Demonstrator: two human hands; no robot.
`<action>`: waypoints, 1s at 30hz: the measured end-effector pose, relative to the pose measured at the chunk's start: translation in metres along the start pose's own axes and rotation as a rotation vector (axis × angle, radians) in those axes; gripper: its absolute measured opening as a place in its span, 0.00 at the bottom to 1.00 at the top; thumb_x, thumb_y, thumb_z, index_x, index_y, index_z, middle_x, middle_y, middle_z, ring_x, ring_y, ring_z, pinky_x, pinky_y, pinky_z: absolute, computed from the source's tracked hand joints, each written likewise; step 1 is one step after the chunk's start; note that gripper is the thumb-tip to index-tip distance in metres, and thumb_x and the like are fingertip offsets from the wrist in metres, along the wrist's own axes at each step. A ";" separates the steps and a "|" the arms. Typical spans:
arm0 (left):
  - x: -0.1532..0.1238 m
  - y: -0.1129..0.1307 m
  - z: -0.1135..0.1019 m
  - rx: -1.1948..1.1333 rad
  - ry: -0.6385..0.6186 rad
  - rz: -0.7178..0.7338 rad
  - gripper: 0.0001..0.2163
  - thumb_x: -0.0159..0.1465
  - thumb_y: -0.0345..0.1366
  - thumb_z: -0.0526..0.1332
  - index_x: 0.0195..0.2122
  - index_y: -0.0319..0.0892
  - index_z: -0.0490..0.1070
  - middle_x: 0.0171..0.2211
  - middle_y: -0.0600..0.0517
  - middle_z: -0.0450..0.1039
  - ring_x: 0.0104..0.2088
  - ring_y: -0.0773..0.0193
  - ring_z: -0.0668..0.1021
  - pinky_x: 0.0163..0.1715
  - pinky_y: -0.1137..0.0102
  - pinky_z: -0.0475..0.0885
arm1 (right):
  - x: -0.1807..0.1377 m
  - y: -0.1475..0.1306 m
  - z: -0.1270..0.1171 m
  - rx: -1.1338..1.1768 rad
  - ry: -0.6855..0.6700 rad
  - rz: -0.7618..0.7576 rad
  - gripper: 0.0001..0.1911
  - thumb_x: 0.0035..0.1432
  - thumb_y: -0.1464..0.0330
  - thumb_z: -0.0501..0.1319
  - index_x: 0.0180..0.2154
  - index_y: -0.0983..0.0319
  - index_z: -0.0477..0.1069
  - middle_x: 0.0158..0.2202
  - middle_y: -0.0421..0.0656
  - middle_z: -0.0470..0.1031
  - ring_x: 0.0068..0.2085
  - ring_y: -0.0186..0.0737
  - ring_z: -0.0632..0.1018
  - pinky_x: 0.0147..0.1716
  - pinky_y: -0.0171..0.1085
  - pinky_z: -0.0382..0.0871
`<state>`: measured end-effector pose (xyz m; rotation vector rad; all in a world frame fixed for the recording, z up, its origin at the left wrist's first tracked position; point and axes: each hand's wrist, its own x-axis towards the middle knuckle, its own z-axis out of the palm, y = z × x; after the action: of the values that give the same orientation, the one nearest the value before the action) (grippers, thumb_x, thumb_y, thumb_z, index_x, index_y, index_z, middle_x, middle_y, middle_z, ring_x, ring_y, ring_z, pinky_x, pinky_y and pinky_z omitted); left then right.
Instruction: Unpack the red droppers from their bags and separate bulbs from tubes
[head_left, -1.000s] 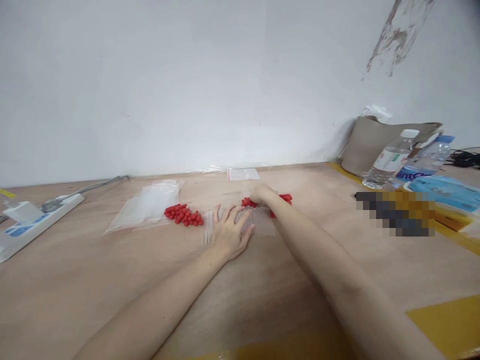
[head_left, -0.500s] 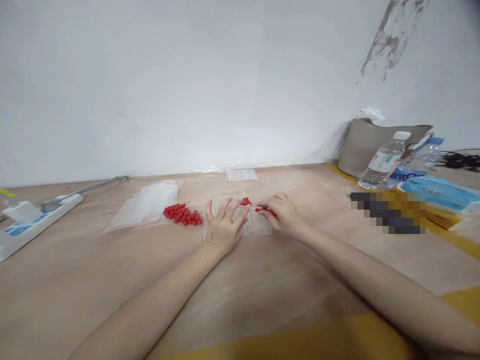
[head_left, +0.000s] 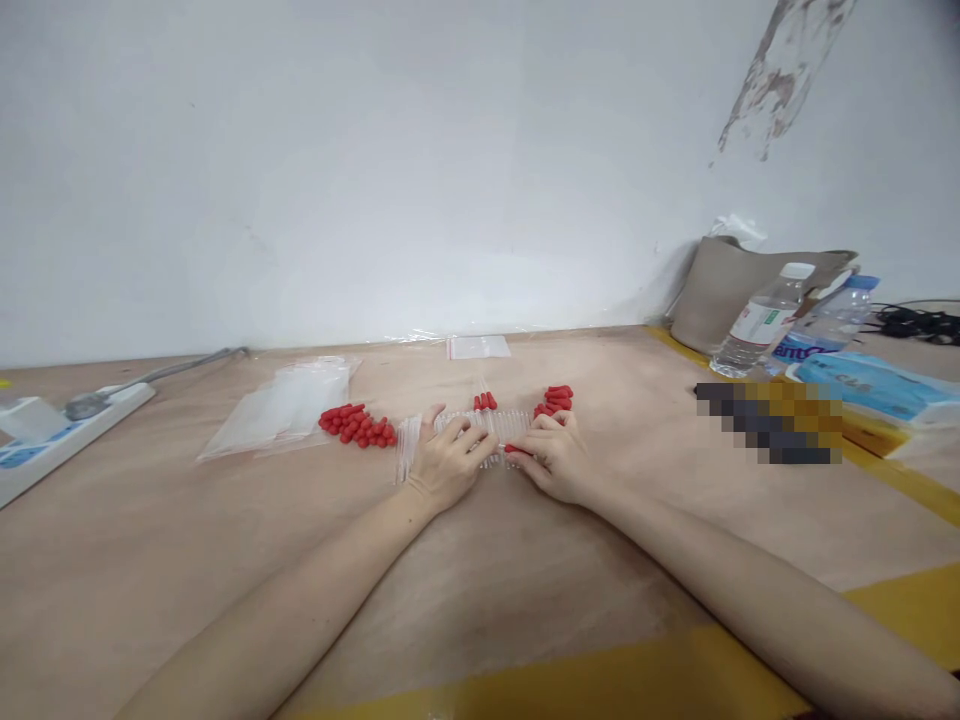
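Observation:
My right hand (head_left: 556,460) is closed in a pinch on a red rubber bulb (head_left: 511,449), low over the table. Facing it, my left hand (head_left: 450,464) has its thumb and fingertips closed around a thin clear tube whose end meets the bulb; most of that tube is hidden. Under and around both hands lies a row of clear tubes (head_left: 517,424), with more tubes at the left (head_left: 406,440). Just beyond are a few red-bulbed droppers (head_left: 485,401), thin tips pointing to the wall. Red bulbs are heaped at the left (head_left: 358,427), and a smaller group (head_left: 553,399) lies past my right hand.
Clear plastic bags (head_left: 281,408) are stacked at the left, near a power strip (head_left: 82,435). A small zip bag (head_left: 478,347) lies by the wall. On the right stand water bottles (head_left: 761,325), a grey-brown container (head_left: 705,300) and a blue packet (head_left: 870,385).
Both hands have come nearer to me, the bulb and tube with them. The droppers and the right-hand group of bulbs now show more fully. The view has shifted slightly.

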<state>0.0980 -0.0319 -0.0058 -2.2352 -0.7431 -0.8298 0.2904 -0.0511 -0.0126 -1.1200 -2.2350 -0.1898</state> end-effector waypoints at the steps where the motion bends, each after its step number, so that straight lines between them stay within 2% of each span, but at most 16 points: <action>1: 0.000 0.001 0.000 0.000 -0.008 0.003 0.07 0.61 0.29 0.53 0.31 0.45 0.69 0.25 0.56 0.72 0.31 0.65 0.72 0.48 0.56 0.52 | 0.000 0.001 0.000 0.003 -0.006 0.000 0.11 0.59 0.63 0.53 0.31 0.57 0.73 0.24 0.38 0.74 0.31 0.34 0.66 0.39 0.41 0.47; 6: 0.000 0.002 -0.002 -0.058 -0.056 -0.025 0.06 0.62 0.33 0.53 0.32 0.45 0.70 0.23 0.55 0.72 0.31 0.64 0.72 0.46 0.55 0.52 | -0.001 0.003 0.001 -0.080 0.056 -0.035 0.13 0.58 0.61 0.53 0.29 0.57 0.73 0.23 0.39 0.74 0.32 0.35 0.66 0.41 0.42 0.46; 12: 0.000 0.003 -0.006 -0.179 -0.105 -0.127 0.07 0.62 0.36 0.53 0.32 0.45 0.70 0.25 0.55 0.73 0.31 0.64 0.72 0.48 0.54 0.51 | -0.002 0.004 0.001 -0.234 0.160 -0.133 0.10 0.59 0.65 0.53 0.32 0.56 0.72 0.23 0.38 0.73 0.35 0.36 0.67 0.43 0.44 0.44; 17: 0.000 0.002 -0.008 -0.241 -0.125 -0.165 0.08 0.62 0.36 0.53 0.31 0.45 0.71 0.26 0.55 0.74 0.31 0.65 0.73 0.50 0.55 0.50 | -0.003 0.003 -0.002 -0.238 0.157 -0.118 0.12 0.60 0.67 0.50 0.34 0.54 0.72 0.25 0.37 0.74 0.36 0.36 0.68 0.44 0.44 0.43; 20: -0.002 -0.002 -0.008 -0.199 -0.069 -0.106 0.08 0.62 0.36 0.53 0.31 0.45 0.71 0.26 0.56 0.74 0.32 0.65 0.73 0.51 0.55 0.50 | 0.000 -0.003 -0.007 -0.122 0.072 -0.078 0.12 0.59 0.62 0.52 0.32 0.56 0.72 0.24 0.39 0.74 0.35 0.37 0.67 0.44 0.43 0.45; 24: -0.001 -0.007 -0.007 -0.096 0.020 -0.016 0.07 0.62 0.34 0.53 0.32 0.47 0.70 0.26 0.57 0.74 0.33 0.66 0.73 0.52 0.55 0.48 | 0.005 -0.008 -0.014 0.135 -0.124 0.061 0.16 0.59 0.58 0.51 0.28 0.57 0.72 0.23 0.37 0.73 0.32 0.35 0.66 0.40 0.41 0.48; 26: 0.000 -0.007 -0.008 -0.056 0.025 0.039 0.08 0.63 0.31 0.52 0.33 0.48 0.70 0.26 0.58 0.74 0.32 0.67 0.73 0.52 0.56 0.48 | 0.009 -0.008 -0.017 0.232 -0.228 0.114 0.18 0.60 0.58 0.49 0.27 0.57 0.71 0.22 0.36 0.72 0.31 0.34 0.66 0.39 0.40 0.48; 30: 0.001 -0.004 -0.010 -0.023 0.002 0.110 0.08 0.62 0.31 0.52 0.31 0.47 0.69 0.22 0.58 0.71 0.30 0.67 0.71 0.50 0.58 0.50 | 0.015 -0.004 -0.019 0.362 -0.446 0.120 0.24 0.60 0.57 0.47 0.20 0.62 0.69 0.18 0.35 0.69 0.26 0.31 0.65 0.38 0.38 0.49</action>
<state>0.0923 -0.0357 0.0028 -2.2728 -0.6063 -0.7908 0.2899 -0.0511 0.0117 -1.1692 -2.4332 0.5446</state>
